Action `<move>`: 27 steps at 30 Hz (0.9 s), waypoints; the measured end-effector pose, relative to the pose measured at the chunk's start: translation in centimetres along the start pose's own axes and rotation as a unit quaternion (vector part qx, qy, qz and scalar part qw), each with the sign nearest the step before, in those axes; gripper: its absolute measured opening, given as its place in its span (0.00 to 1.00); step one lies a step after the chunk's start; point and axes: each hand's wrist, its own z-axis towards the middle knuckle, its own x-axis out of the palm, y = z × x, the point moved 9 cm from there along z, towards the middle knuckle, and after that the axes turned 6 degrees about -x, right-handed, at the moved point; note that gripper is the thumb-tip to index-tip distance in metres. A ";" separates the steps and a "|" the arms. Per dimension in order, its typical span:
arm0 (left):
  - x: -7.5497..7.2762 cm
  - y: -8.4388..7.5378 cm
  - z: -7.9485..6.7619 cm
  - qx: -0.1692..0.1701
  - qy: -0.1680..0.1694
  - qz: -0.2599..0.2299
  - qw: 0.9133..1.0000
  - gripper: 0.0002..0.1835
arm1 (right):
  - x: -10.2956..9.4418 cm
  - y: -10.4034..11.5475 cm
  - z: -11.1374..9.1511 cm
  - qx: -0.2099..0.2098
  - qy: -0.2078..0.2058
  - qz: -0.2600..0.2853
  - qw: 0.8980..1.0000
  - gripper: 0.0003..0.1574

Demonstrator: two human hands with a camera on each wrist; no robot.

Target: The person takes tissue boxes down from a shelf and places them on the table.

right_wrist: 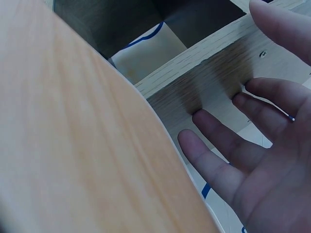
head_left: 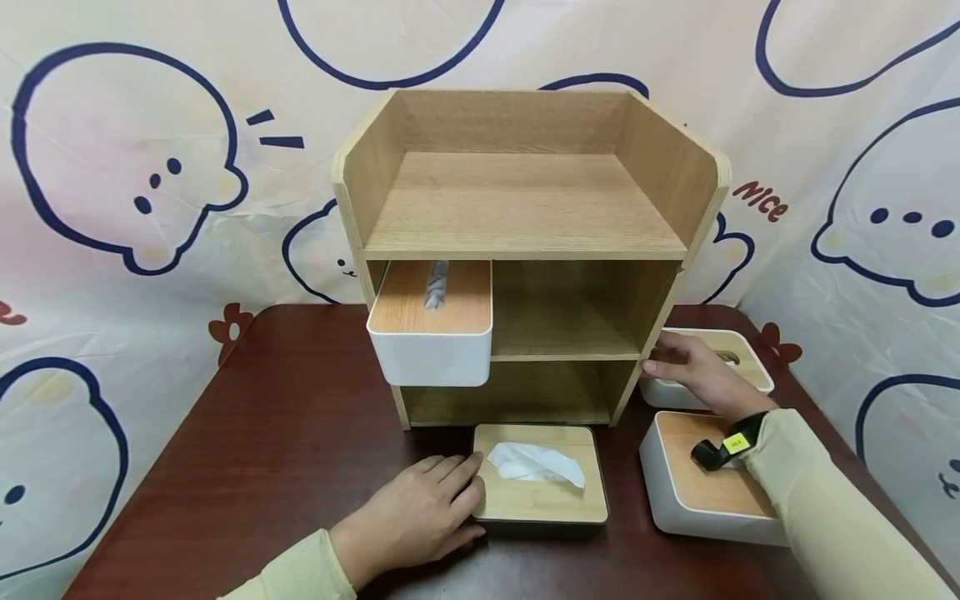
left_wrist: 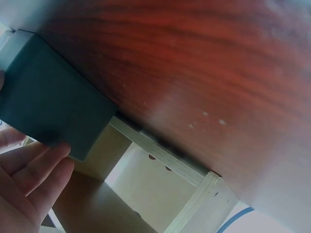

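My left hand (head_left: 420, 517) lies along the left side of a dark tissue box (head_left: 540, 508) with a pale bamboo lid and white tissue poking out. The left wrist view shows the dark green wall (left_wrist: 56, 97) of this box, with fingertips (left_wrist: 58, 150) at its edge. My right hand (head_left: 701, 371) reaches to the right side of a wooden shelf (head_left: 525, 204). In the right wrist view its spread fingertips (right_wrist: 201, 116) touch the side panel (right_wrist: 218, 77). A white tissue box (head_left: 433, 358) with a wooden lid sits in the middle shelf's left half, jutting forward.
Right of the shelf, a white box with a bamboo lid (head_left: 738, 343) stands behind my right hand. A larger white box (head_left: 697, 512) with a wooden lid is under my right wrist. All stand on a dark red table (head_left: 285, 433) before a cartoon-printed cloth (head_left: 187, 333).
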 end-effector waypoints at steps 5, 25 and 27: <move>-0.1 -0.2 0.4 0.000 -0.012 0.018 1.000 0.23 | -0.1 0.0 0.0 0.000 -0.001 0.003 1.000 0.37; 0.5 -0.5 1.8 -0.012 -0.011 0.049 0.999 0.34 | -0.3 -0.1 0.2 0.022 -0.006 -0.036 0.999 0.39; 0.7 -0.5 1.8 -0.014 -0.003 0.048 0.999 0.36 | -0.3 -0.2 0.2 0.024 -0.005 -0.036 0.999 0.39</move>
